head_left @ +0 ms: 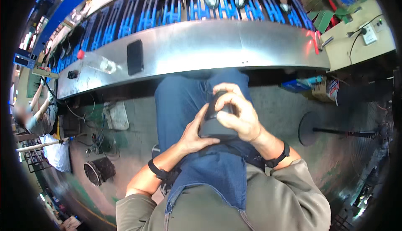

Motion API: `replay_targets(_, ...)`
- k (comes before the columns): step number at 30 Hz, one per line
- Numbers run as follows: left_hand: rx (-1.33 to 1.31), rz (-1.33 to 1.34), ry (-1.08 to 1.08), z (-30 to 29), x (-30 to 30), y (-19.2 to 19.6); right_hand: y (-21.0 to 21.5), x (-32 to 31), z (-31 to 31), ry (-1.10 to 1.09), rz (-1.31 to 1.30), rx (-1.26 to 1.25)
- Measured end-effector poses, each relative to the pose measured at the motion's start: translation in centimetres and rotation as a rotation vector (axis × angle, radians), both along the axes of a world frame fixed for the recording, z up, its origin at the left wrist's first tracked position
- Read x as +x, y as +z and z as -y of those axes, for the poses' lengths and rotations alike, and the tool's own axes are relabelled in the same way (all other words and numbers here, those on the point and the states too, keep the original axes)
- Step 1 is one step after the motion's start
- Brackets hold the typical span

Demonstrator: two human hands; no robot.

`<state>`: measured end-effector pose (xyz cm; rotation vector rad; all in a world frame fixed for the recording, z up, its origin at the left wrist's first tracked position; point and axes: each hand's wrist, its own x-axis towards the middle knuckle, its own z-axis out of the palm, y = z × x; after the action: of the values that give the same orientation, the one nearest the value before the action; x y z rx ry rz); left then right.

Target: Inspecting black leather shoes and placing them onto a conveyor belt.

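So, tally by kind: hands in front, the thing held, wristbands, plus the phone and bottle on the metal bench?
Left hand and right hand: 2
Dark object held: 1
Black wristbands: 2
Black phone: 1
Clear bottle: 1
Total: 7

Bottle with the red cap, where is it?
In the head view, the bottle lies toward the left on the metal bench, just left of the black phone-like slab.

White glare was thrown back by the metal counter [197, 44], while the floor [274, 114] was left dimmer. Straight edges were bowed toward the blackened margins. Surface detail on the dark object [218, 127] between the hands [246, 121] was seemingly lost.
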<state>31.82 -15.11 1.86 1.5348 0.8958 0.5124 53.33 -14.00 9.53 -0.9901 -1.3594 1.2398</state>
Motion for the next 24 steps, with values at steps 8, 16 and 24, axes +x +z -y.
replay_targets(8,0.937,0.115,-0.114,-7.6,-0.7,12.9,3.5,2.5,-2.9,-0.176,-0.593,0.050)
replay_targets(16,0.069,0.579,0.510,-4.1,1.9,5.9,-1.7,-3.9,-3.1,0.016,-0.101,0.045)
replay_targets(24,0.012,0.388,0.482,-2.6,2.5,4.2,-2.7,-0.9,-5.0,0.102,-0.205,-0.020)
